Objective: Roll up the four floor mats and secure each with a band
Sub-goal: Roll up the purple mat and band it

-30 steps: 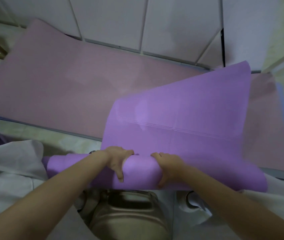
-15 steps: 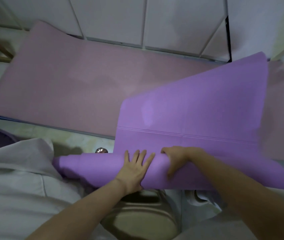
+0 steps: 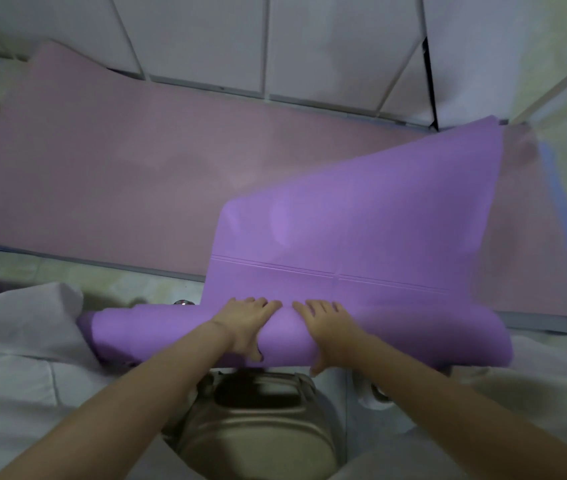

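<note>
- Purple mat (image 3: 361,237) is partly rolled, and the roll lies crosswise right under both sets of fingers, close in front of the person's body.
- Left hand (image 3: 244,327) sits on top of the roll. Its fingers (image 3: 258,303) drape forward over the crest and the thumb hooks down the near side, so it has a wrap-around hold.
- Right hand (image 3: 330,327) is just beside it, fingertips nearly meeting the left ones. Its fingers (image 3: 313,304) spread across the top and the thumb tucks under the near edge, so it grips the roll too.
- Beyond the fingertips the unrolled sheet lifts and fans out to the far right. A pressed line with a small cross runs across it just ahead of the fingers.
- Left of the left fingers, the roll's end pokes out against white cloth (image 3: 15,358).
- Pink mat (image 3: 136,188) lies flat on the floor (image 3: 119,285), farther out past the fingertips. The purple sheet overlaps its right part.
- Blue mat (image 3: 559,209) shows only as an edge, far right of the right fingers, under the pink one.
- Beige bag (image 3: 261,427) sits nearer than the fingers, between the forearms.
</note>
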`<state>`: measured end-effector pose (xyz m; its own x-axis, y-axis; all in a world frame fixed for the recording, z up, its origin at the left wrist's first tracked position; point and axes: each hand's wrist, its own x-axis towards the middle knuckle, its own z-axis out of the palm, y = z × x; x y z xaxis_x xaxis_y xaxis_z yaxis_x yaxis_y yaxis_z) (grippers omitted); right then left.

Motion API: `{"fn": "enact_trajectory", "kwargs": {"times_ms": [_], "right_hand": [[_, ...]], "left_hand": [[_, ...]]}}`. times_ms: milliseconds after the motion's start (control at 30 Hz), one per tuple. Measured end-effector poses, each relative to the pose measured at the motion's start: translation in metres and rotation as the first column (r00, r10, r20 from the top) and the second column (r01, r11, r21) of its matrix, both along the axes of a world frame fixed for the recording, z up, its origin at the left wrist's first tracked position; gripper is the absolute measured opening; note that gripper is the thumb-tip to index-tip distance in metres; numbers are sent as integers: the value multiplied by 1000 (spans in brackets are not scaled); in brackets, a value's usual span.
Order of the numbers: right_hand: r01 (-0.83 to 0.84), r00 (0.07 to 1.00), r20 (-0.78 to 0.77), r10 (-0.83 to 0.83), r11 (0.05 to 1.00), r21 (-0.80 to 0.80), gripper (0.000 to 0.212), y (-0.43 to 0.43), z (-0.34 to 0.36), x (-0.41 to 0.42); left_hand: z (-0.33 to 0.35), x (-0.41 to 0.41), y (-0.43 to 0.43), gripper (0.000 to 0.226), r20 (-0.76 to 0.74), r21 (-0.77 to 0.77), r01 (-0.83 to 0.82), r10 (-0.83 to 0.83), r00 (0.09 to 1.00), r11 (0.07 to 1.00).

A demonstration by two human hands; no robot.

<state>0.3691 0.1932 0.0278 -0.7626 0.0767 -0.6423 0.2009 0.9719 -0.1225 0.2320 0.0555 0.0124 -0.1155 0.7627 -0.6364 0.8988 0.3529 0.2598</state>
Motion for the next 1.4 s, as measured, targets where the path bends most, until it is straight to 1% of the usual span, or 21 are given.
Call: {"fn": "enact_trajectory", "kwargs": {"times_ms": [33,67,133,167,200,267,333,400,500,633,700,800,867,1000,1067,1167,1233,1300,1400], "right_hand": [[4,999,-36,-2,999,38,121,-3,-5,5],[27,998,-61,-25,999,32,120,-3,-7,7],[85,989,-116,-90,995,-43,107,2,-13,10],[108,990,-84,-114,992,-71,98,5,-11,9],[95,993,-59,-98,993,-63,91,6,-8,6],[80,995,-49,-83,996,-49,83,9,-6,1],[119,993,21,-118,990,-72,85,14,-2,-10],[170,981,112,-157,979,-116,90,22,4,-20],[211,963,202,-178,966,-151,91,35,13,-32],[211,942,304,-145,957,-198,87,40,21,-42],[210,933,334,-134,957,-202,86,40,21,-42],[233,916,378,-135,946,-227,83,38,23,-43],[252,911,386,-142,935,-251,82,36,24,-43],[293,920,338,-196,919,-264,88,35,23,-40],[266,941,275,-196,933,-243,92,31,22,-33],[143,988,78,-134,982,-120,99,22,18,-14],[89,995,-41,-91,994,-55,101,18,14,-3],[89,991,-101,-93,995,-50,99,17,10,5],[131,985,-102,-138,989,-67,89,17,11,3]], "left_hand": [[2,-4,3,98,19,-9,9,-8,1000,1000],[4,-7,7,97,38,-19,20,-19,999,1000],[8,-9,13,98,65,-59,42,-38,997,997],[10,-8,16,99,66,-91,55,-49,997,994],[11,-6,19,100,53,-126,71,-64,997,989],[13,-2,22,101,4,-163,86,-87,996,983],[15,2,21,99,-45,-122,69,-75,996,990],[18,9,14,99,-103,-33,51,-54,993,998],[20,23,4,110,-197,61,36,-23,980,997],[18,33,-3,117,-265,119,135,-99,959,984],[14,35,-5,117,-271,168,148,-99,958,975],[12,30,-3,106,-190,197,101,-63,980,975],[13,24,0,101,-173,203,100,-64,983,974],[16,11,2,95,-133,184,105,-81,988,977],[18,5,5,92,-78,169,79,-67,995,982],[21,-5,12,93,21,109,50,-53,998,993],[22,-12,17,95,90,58,35,-40,995,998],[21,-17,20,97,159,19,22,-24,987,1000],[20,-16,19,100,207,-15,24,-20,978,1000]]}}
